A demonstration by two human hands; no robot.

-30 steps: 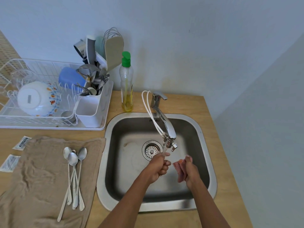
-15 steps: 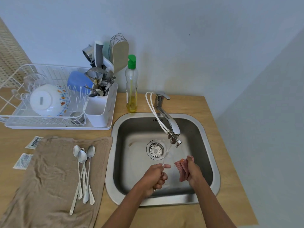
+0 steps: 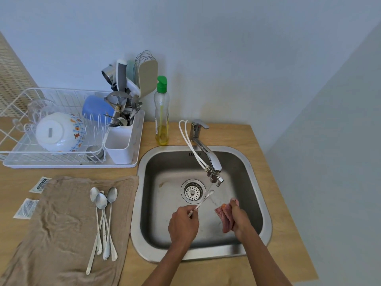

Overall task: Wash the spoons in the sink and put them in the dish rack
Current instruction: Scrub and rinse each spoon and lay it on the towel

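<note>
Left hand [image 3: 183, 226] is over the front half of the sink [image 3: 266, 213], fingers pinched on the lower end of a spoon [image 3: 203, 200]. The spoon's other end slants up toward the tap [image 3: 212, 164] spout, over the sink's middle.

Right hand [image 3: 240, 220] is over the sink's right half, curled round a pink scrubber [image 3: 223, 215].

Change since a second ago: the hands were bunched together, scrubber close to the spoon. Now they sit apart, and the spoon points up under the spout. This reads as scrubbing done and the rinse in hand, though the water stream is too faint to confirm.

Other spoons [image 3: 103, 219] lie fanned on the towel [image 3: 61, 234] left of the sink, probably unwashed.

Rack [image 3: 72, 165] sits behind-left of the sink. The rinsed spoon should go there next.
</note>
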